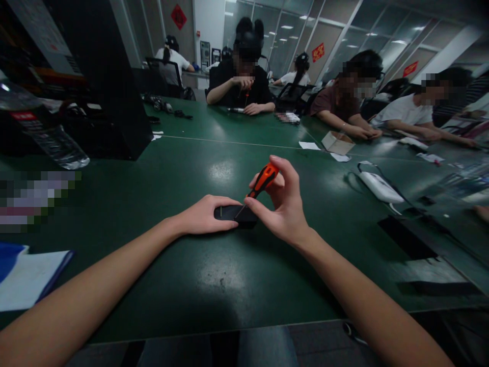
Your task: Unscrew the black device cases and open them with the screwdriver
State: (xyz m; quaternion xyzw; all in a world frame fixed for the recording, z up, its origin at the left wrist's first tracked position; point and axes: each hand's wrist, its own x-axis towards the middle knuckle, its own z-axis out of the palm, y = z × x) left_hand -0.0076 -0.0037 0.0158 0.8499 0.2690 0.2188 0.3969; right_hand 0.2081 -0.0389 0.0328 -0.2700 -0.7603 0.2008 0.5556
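On the green table lies a small black oblong device (247, 218), in front of me. My left hand (210, 215) grips its left end, thumb on the near side and fingers along the far side. My right hand (284, 201) is closed around the orange and black handle of a screwdriver (266, 176). The screwdriver leans, with its thin shaft pointing down and to the left onto the top of the black device. Whether the tip sits in a screw is too small to tell. A short yellowish mark shows on the device near my left fingers.
A plastic bottle (46, 125) and a large black box (114, 92) stand at the left, a blue-and-white booklet (30, 275) nearer me. A white power strip (380, 187), a black flat piece (407, 237) and an open carton (338, 142) are at the right. Several people sit across the table.
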